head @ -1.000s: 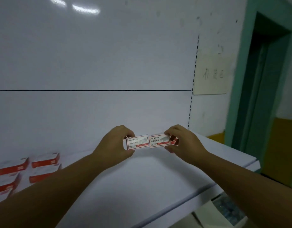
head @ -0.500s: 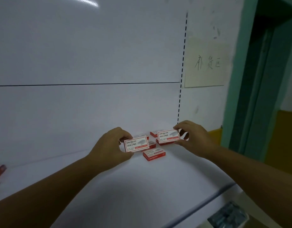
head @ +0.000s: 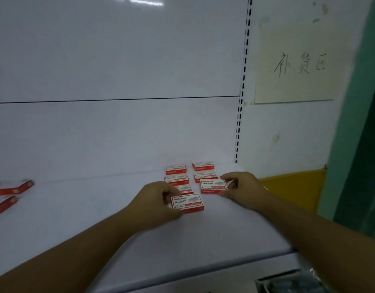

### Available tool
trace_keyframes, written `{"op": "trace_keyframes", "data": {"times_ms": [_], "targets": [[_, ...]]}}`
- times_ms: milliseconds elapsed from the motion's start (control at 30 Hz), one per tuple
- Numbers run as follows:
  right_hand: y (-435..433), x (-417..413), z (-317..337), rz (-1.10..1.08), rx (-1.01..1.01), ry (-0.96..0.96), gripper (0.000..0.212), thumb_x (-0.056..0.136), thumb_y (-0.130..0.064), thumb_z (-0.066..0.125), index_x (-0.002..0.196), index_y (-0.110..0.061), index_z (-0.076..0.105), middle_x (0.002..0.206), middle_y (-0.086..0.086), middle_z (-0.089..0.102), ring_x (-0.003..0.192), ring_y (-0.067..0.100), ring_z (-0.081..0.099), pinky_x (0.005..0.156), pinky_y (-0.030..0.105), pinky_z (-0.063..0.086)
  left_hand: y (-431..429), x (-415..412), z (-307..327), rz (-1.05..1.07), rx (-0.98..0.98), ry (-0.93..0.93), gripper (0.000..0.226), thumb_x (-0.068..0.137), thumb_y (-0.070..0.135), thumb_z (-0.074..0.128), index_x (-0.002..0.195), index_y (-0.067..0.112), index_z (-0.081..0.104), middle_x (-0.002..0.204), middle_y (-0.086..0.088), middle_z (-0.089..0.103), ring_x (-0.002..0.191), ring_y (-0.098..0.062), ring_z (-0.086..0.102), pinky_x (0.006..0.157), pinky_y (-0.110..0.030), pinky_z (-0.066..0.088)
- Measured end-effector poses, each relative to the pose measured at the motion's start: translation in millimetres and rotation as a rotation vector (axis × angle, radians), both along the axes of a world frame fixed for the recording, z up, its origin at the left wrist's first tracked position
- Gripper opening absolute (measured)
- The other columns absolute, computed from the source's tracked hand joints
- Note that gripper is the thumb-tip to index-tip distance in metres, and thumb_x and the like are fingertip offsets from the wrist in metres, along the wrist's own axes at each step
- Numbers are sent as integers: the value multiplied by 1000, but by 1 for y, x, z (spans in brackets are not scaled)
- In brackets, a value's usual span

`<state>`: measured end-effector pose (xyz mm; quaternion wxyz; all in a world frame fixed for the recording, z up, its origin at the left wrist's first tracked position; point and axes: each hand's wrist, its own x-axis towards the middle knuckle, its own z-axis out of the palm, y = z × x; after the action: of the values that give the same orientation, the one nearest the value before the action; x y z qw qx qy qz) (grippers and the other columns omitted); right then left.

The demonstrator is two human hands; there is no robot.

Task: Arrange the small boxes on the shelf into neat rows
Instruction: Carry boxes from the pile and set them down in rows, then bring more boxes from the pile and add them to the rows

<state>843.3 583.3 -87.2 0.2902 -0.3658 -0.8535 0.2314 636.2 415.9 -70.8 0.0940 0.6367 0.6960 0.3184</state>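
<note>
Small red-and-white staple boxes lie in two columns at the right back of the white shelf [head: 119, 240]. My left hand [head: 155, 205] grips one box [head: 187, 203] at the front of the left column, low on the shelf surface. My right hand [head: 243, 186] grips another box [head: 213, 185] at the front of the right column. Behind them lie several placed boxes, among them one at the back left [head: 175, 169] and one at the back right [head: 203, 166]. One box [head: 184, 188] is partly hidden behind my left hand.
More red boxes [head: 13, 190] lie loose at the shelf's far left. The shelf's perforated upright [head: 242, 92] bounds the right side, with a handwritten paper sign [head: 298, 64] and a green door frame [head: 362, 123] beyond. The shelf's front edge [head: 203, 271] runs below my arms.
Both hands have lowered their boxes from in front of the back panel down to the shelf, apart from each other, at the fronts of the two columns. The view has shifted right.
</note>
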Motion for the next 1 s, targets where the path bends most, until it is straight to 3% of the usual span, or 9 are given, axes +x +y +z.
{"op": "trace_keyframes", "data": {"times_ms": [133, 233, 400, 467, 567, 667, 767, 867, 1000], "targets": [[1, -1, -4, 15, -45, 55, 32, 72, -18, 77, 103, -24, 69, 61, -28, 60, 59, -15, 56, 53, -3, 36, -1, 4, -5, 13, -51, -29, 37, 65, 29, 81, 98, 34, 64, 81, 26, 59, 73, 20, 55, 53, -1, 42], [-1, -2, -3, -4, -12, -10, 31, 73, -25, 76, 104, -24, 69, 72, -24, 60, 58, -10, 55, 53, -1, 36, -3, 6, -9, 64, -51, -8, 44, 68, 31, 78, 109, 28, 63, 84, 26, 58, 72, 14, 57, 56, 0, 41], [-4, -1, -4, -45, 15, -79, 39, 74, -33, 74, 111, -22, 66, 71, -27, 55, 63, -9, 53, 58, 2, 32, -11, 10, -7, 85, -37, 39, 52, 73, 42, 71, 121, 31, 55, 91, 28, 53, 83, 3, 55, 60, -4, 41], [-9, -1, -3, -99, 38, -101, 49, 75, -38, 72, 120, -19, 60, 95, -13, 64, 76, -1, 55, 73, 12, 38, -18, 6, 1, 82, -70, 67, 53, 77, 47, 65, 126, 33, 50, 113, 20, 57, 94, 0, 53, 77, -12, 41], [-26, -10, 7, -189, 277, -83, 40, 82, -38, 63, 116, -16, 60, 118, 2, 61, 103, 15, 54, 88, 27, 39, -42, -21, 21, 149, -179, 263, 60, 84, 51, 54, 137, 28, 37, 143, 5, 40, 125, -14, 41, 103, -31, 33], [-67, -41, 30, -98, 399, -102, 36, 86, -36, 56, 116, -16, 59, 119, 3, 59, 106, 18, 52, 88, 30, 40, -81, -61, 41, 194, -258, 472, 65, 87, 55, 45, 142, 26, 27, 152, 3, 25, 138, -15, 23, 111, -31, 19], [-125, -91, 48, 113, 381, -307, 52, 87, -44, 53, 132, -19, 45, 142, 3, 42, 129, 21, 37, 105, 34, 29, -131, -98, 57, 269, -342, 542, 68, 89, 57, 39, 145, 24, 19, 155, 1, 13, 143, -15, 6, 114, -36, 9], [-190, -146, 57, 287, 357, -510, 69, 88, -54, 47, 145, -23, 23, 156, 2, 14, 143, 20, 12, 114, 36, 13, -194, -135, 67, 376, -394, 548, 71, 88, 60, 36, 145, 23, 17, 156, -1, 10, 143, -18, 3, 115, -42, 6], [-270, -209, 56, 432, 388, -560, 74, 89, -56, 44, 148, -23, 12, 158, 3, 4, 144, 18, 3, 115, 37, 10, -281, -177, 69, 448, -415, 615, 67, 88, 57, 39, 145, 26, 21, 155, -1, 12, 143, -21, 10, 116, -44, 14]]}}
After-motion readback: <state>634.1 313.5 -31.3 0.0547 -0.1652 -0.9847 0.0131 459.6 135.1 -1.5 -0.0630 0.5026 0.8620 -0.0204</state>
